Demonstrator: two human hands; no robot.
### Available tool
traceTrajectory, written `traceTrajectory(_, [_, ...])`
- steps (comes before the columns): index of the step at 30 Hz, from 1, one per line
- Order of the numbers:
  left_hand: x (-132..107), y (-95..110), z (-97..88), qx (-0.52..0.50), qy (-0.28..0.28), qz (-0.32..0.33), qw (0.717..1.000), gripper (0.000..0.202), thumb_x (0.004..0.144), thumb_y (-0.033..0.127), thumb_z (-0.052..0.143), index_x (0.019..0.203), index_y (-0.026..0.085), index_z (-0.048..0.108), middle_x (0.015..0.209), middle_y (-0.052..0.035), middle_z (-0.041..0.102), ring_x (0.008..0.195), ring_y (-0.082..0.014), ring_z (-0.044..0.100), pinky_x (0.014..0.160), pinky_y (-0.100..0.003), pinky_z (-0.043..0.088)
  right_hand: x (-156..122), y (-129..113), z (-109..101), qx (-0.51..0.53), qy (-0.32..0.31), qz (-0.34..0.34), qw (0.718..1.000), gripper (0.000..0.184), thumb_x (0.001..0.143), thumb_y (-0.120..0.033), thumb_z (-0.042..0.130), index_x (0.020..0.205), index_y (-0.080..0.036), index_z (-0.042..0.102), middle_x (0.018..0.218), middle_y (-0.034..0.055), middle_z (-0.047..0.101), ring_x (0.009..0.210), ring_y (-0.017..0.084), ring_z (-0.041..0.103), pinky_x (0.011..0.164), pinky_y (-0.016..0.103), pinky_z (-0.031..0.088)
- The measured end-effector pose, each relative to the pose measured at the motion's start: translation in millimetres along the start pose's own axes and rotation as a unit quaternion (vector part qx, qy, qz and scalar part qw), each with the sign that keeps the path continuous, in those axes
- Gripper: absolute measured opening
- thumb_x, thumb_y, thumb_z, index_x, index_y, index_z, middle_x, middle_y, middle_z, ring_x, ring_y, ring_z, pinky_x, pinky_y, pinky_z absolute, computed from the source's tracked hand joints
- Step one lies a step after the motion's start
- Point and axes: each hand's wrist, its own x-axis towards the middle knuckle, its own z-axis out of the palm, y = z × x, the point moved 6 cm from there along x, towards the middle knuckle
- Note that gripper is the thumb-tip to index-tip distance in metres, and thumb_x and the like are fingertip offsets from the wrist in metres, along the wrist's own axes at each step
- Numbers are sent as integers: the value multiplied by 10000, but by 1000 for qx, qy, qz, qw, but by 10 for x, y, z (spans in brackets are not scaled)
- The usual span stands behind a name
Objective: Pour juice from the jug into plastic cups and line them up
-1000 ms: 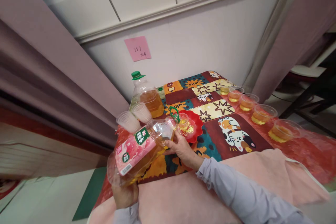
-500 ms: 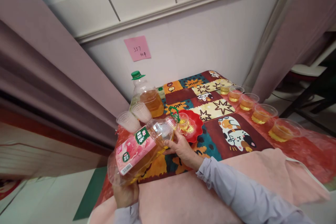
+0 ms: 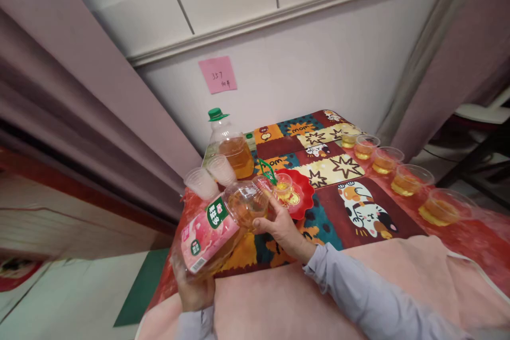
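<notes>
A large clear juice bottle [image 3: 211,223] with a pink label lies tilted in my two hands, its neck toward a small plastic cup [image 3: 283,186]. My left hand [image 3: 195,288] supports the bottle's base from below. Around the neck end closes my right hand [image 3: 281,223], thumb on the near side. The cup holds some yellow liquid and stands on a red scalloped plate [image 3: 306,203]. A green handle or strap [image 3: 268,172] hangs by the bottle's mouth, above the plate.
Behind the bottle are two stacks of clear cups [image 3: 201,183] and a second juice bottle [image 3: 236,153] with a green cap. Several cups of yellow liquid [image 3: 410,180] line the table's right side. A patterned mat [image 3: 330,202] and pink cloth [image 3: 279,303] cover the table.
The view has shifted slightly, so the scene sits a little further right. The bottle's base is a bit higher relative to its neck, and liquid now fills more of the neck end.
</notes>
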Motion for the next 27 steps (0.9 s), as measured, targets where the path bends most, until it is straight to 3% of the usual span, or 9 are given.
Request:
traceTrajectory(5, [-48, -207, -167, -50, 24, -87, 995, 704, 917, 827, 649, 1309, 264, 807, 1367, -93, 809, 1393, -372, 686, 1156, -519, 573, -20, 0, -68, -39, 27, -58, 997, 1147, 694, -470, 1050, 1693, -317, 507, 1548, 91, 719, 1331, 368, 745, 1135, 539, 634])
traceTrajectory(11, [-96, -318, -161, -34, 2, -131, 991, 594, 896, 725, 701, 1178, 225, 854, 1240, -125, 852, 1309, -393, 748, 1153, -571, 584, -110, -44, -142, -152, 53, -85, 983, 1180, 677, -542, 1058, 1703, -345, 510, 1693, 140, 576, 1282, 388, 754, 912, 470, 727])
traceTrajectory(15, [-44, -182, -250, -8, 11, -79, 997, 538, 900, 619, 766, 1247, 212, 826, 1424, -134, 787, 1415, -375, 684, 1242, -551, 511, -150, -65, -116, -188, 41, -130, 973, 1210, 711, -643, 1018, 1738, -341, 455, 1696, 156, 569, 1250, 387, 774, 880, 460, 739])
traceTrajectory(18, [-8, 125, -306, 38, -6, 9, 999, 720, 827, 651, 877, 1401, 233, 754, 1561, -143, 703, 1525, -387, 591, 1321, -550, 410, -170, -58, -102, -223, 33, -163, 961, 1215, 779, -686, 963, 1779, -331, 370, 1702, 166, 568, 1280, 399, 773, 943, 493, 730])
traceTrajectory(19, [-15, 280, -228, 128, -70, 84, 986, 856, 783, 697, 902, 1475, 230, 711, 1611, -166, 661, 1542, -414, 571, 1319, -575, 409, -181, -65, -100, -244, 33, -177, 953, 1207, 791, -686, 955, 1781, -326, 366, 1700, 166, 573, 1315, 408, 757, 968, 502, 724])
traceTrajectory(21, [-87, 495, -29, 282, -184, 220, 915, 1165, 663, 823, 917, 1623, 246, 594, 1729, -191, 538, 1610, -466, 476, 1336, -624, 370, -209, -94, -96, -282, 36, -213, 935, 1180, 797, -677, 956, 1770, -317, 394, 1685, 171, 592, 1350, 417, 736, 976, 510, 723])
traceTrajectory(23, [-161, 550, 143, 375, -255, 287, 844, 1361, 625, 869, 899, 1743, 261, 418, 1779, -212, 461, 1624, -484, 450, 1314, -656, 396, -241, -126, -85, -301, 33, -243, 922, 1162, 789, -684, 960, 1752, -305, 431, 1659, 191, 614, 1282, 413, 770, 893, 493, 744])
traceTrajectory(25, [-191, 535, 246, 430, -270, 319, 801, 1352, 684, 831, 896, 1776, 267, 334, 1758, -221, 487, 1592, -479, 499, 1279, -666, 443, -267, -144, -60, -304, 16, -258, 917, 1151, 798, -721, 934, 1747, -299, 438, 1651, 214, 614, 1190, 399, 806, 788, 464, 754])
traceTrajectory(27, [-184, 509, 277, 451, -252, 332, 789, 1233, 771, 754, 887, 1766, 266, 348, 1712, -218, 546, 1546, -464, 562, 1249, -659, 481, -286, -151, -22, -299, -10, -268, 916, 1128, 829, -762, 883, 1751, -302, 424, 1670, 219, 590, 1195, 397, 803, 781, 464, 755])
